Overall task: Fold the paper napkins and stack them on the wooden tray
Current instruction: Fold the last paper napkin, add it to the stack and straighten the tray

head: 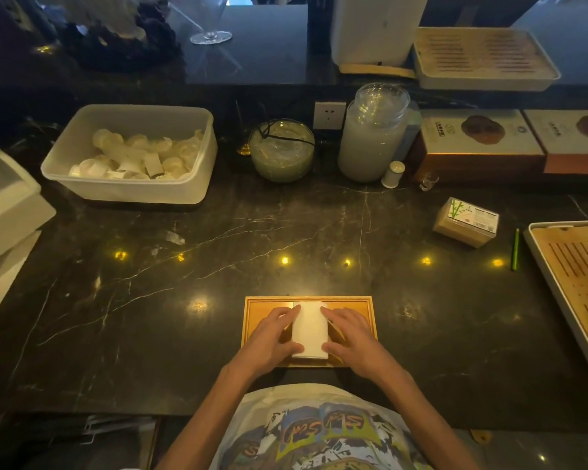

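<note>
Right, here the person stands at the dark marble counter (218,239) with both hands down on the wooden tray (367,310), which sits at the near edge of the counter, directly in front of them. A folded white paper napkin (310,329) lies upright in the middle of the tray, a tall narrow rectangle, and another white edge peeks out beneath it at the top and bottom. The left hand (274,337) presses flat against the napkin's left side, fingers spread and laid forward, gripping nothing. The right hand (348,335) mirrors it on the right side, palm down, fingers extended along the napkin's edge. Farther back on the left sits a translucent plastic tub (82,184) of pale wrapped items, a glass jar (370,144) stands near the middle, and a slatted bamboo tray (557,279) rests off to the right.
</note>
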`<state>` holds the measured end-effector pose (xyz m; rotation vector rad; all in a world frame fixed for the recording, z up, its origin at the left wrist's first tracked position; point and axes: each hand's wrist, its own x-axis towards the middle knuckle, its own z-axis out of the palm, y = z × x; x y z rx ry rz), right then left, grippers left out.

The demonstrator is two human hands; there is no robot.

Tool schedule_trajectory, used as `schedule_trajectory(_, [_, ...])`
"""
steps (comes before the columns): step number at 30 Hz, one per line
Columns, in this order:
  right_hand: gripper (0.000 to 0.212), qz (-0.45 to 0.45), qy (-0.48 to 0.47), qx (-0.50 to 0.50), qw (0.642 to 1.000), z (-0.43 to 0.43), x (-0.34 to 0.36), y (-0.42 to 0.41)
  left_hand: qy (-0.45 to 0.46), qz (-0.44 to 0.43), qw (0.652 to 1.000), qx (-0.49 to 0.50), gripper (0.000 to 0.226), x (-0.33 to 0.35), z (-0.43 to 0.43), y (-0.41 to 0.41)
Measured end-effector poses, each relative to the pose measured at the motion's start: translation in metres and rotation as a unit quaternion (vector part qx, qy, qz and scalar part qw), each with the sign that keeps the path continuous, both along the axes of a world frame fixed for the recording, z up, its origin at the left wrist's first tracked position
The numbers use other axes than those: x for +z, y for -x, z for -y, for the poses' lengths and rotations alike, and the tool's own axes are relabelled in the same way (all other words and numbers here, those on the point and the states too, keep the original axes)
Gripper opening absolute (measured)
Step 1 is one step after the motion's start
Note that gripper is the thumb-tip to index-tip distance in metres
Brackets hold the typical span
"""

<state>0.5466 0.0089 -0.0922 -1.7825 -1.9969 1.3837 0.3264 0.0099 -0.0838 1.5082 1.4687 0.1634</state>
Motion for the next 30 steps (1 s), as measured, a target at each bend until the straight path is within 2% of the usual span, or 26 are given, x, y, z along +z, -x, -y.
schedule_trajectory(8, [0.072, 0.067, -0.034, 0.044, 0.996, -0.001, -0.009, -0.002, 0.019, 0.007, 1.000, -0.006, 0.079, -0.002, 0.000, 0.002])
schedule_trajectory(24, [0.083, 0.086, -0.018, 0.073, 0.993, -0.002, -0.013, -0.007, 0.057, 0.010, 0.998, -0.026, 0.086, -0.006, -0.001, 0.008])
schedule_trajectory(30, [0.087, 0.112, -0.030, 0.097, 0.989, -0.002, -0.015, -0.008, 0.034, -0.013, 0.999, -0.038, 0.090, -0.011, 0.002, 0.007])
